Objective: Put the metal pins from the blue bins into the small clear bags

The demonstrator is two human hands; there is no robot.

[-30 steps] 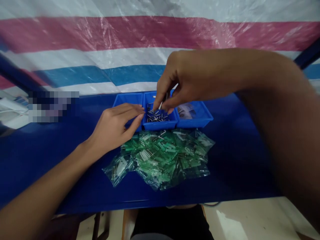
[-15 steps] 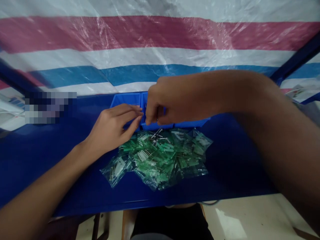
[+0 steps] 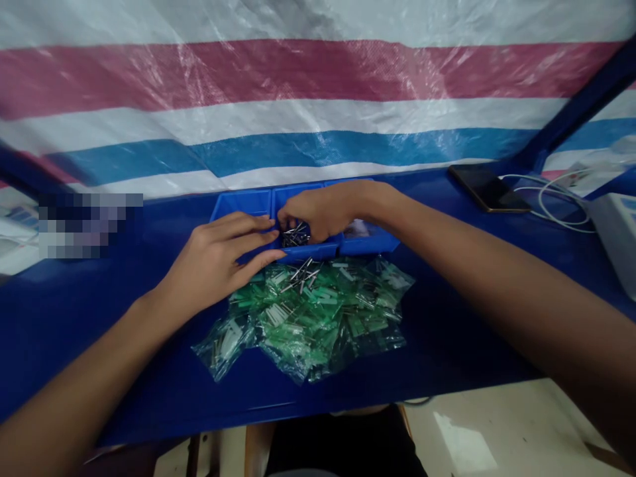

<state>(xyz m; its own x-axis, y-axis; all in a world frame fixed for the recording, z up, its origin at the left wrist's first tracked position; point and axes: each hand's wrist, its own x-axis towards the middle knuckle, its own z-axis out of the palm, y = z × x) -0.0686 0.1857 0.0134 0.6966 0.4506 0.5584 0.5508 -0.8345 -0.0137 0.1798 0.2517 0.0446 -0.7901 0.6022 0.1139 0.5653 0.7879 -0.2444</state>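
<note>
Three small blue trays stand in a row at the back of the blue table. My right hand reaches into the middle tray, fingers curled over a heap of small metal pins; whether it grips any is hidden. My left hand lies flat, fingers apart, over the near rim of the left tray, holding nothing. A few loose pins lie on a pile of clear bags with green parts in front of the trays.
A dark phone and white cables lie at the back right, next to a pale box. The right tray holds a clear bag. A striped plastic sheet hangs behind the table. The table's front edge is near me.
My right hand has dropped from above the middle tray down into it, and the arm now lies lower. The view shifted, showing the phone and cables. My left hand has hardly moved.
</note>
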